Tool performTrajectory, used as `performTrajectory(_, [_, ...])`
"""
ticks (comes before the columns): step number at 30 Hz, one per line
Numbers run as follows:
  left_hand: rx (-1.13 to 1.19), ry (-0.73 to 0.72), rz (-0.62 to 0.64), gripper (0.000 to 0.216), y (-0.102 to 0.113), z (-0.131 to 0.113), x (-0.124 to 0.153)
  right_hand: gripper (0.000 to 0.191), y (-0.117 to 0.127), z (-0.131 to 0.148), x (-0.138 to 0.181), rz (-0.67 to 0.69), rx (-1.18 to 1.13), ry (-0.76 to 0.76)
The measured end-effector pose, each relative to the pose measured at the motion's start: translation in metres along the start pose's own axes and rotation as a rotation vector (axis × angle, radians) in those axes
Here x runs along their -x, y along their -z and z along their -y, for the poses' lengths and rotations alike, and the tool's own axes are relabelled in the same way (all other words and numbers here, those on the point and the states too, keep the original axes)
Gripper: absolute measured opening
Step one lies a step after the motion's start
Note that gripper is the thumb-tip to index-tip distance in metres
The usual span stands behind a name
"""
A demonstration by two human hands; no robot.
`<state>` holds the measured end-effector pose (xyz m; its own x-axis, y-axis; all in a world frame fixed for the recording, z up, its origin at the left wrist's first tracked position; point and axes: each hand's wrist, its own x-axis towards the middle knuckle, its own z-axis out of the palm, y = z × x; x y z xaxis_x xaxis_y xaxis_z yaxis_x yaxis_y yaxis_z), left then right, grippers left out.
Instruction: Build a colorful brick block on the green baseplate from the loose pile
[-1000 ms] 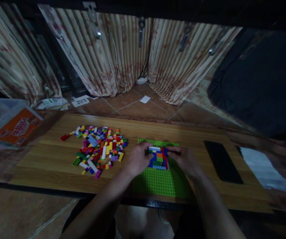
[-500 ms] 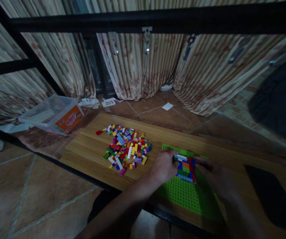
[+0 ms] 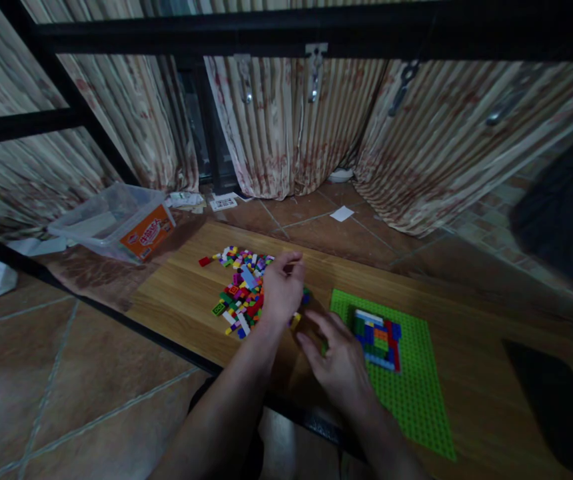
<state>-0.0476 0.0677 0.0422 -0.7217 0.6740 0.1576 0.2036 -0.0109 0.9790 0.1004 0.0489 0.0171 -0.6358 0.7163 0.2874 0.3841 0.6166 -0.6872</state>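
Note:
My left hand [image 3: 282,290] hangs over the right side of a pile of loose toy bricks [image 3: 246,280], its fingers bent and apart. It covers part of the pile, and no brick shows in it. Close by on the right, my right hand [image 3: 336,353] is open, thumb and forefinger spread towards the pile's near right edge. A flat rectangle of joined bricks [image 3: 379,341] in blue, red, green, orange and white sits on the green baseplate [image 3: 411,400], just right of my right hand. Neither hand touches that assembly.
The wooden table [image 3: 171,293] holds a dark flat panel [image 3: 551,393] at its right end. A clear plastic box [image 3: 116,220] with an orange label stands beyond the left end. A black metal bar [image 3: 286,30] crosses above, before striped curtains [image 3: 286,133].
Both hands have left the brick assembly and moved left. The left hand is now over the pile, the right hand between pile and assembly. The view has shifted slightly.

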Motion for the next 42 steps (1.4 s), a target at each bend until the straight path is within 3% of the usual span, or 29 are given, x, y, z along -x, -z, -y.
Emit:
performTrajectory(3, [0.05,0.03,-0.043,0.026,0.007,0.004,-0.007,0.044,-0.018,0.002,-0.006,0.061,0.047,-0.078])
performTrajectory(7, [0.111,0.038,-0.002,0.024,0.007,0.007,-0.007,0.042,-0.027,0.001,-0.014,0.083,0.103,-0.148])
performTrajectory(13, [0.139,0.039,0.085,0.023,0.004,0.008,-0.006,0.035,-0.016,-0.001,-0.017,-0.068,-0.039,-0.13])
performTrajectory(17, [0.13,0.06,0.383,0.026,0.0,0.006,0.003,0.041,0.004,-0.006,-0.017,-0.218,-0.124,-0.173])
performTrajectory(20, [0.108,0.062,0.593,0.021,-0.005,0.004,0.01,0.045,0.015,-0.009,-0.014,-0.255,-0.147,-0.218])
performTrajectory(28, [0.151,0.261,0.634,0.011,-0.012,-0.006,0.016,0.047,0.022,-0.015,-0.009,-0.235,-0.217,-0.237])
performTrajectory(34, [0.316,0.436,0.631,0.024,-0.012,-0.011,0.018,0.042,0.03,-0.019,-0.008,-0.242,-0.312,-0.198])
performTrajectory(37, [0.267,0.393,0.609,0.023,-0.013,-0.007,0.016,0.036,0.04,-0.025,-0.007,-0.304,-0.369,-0.216])
performTrajectory(42, [-0.054,0.121,0.614,0.014,-0.013,0.002,0.011,0.037,0.072,-0.049,0.001,-0.493,-0.416,-0.354])
